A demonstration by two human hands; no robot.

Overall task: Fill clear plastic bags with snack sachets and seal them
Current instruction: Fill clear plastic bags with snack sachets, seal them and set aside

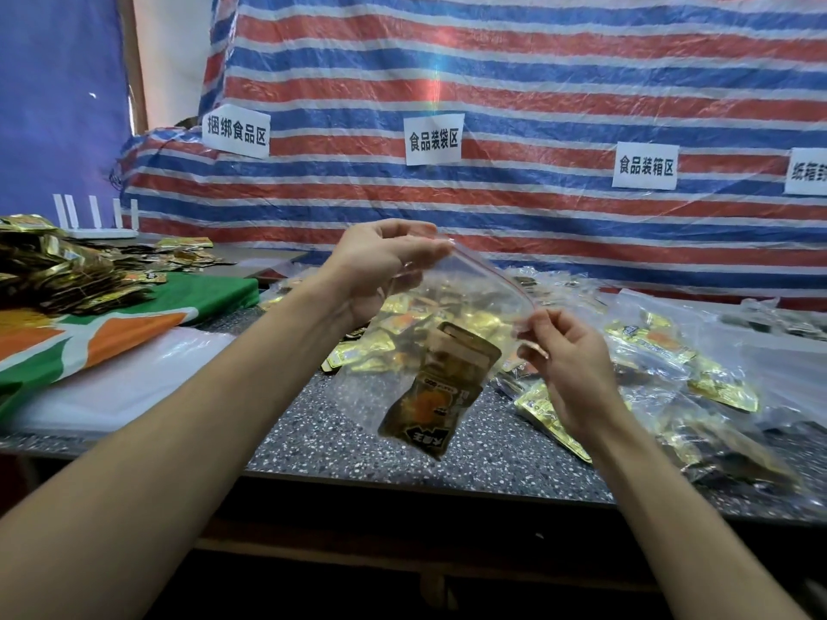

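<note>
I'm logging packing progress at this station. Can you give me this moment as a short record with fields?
bag: clear bag held above the countertop
contents: sachets in its lower part
left hand: pinches the zip strip's upper end
right hand: pinches its lower end
seal: cannot tell if closed
nearby: filled bags at right, loose sachets at left
</note>
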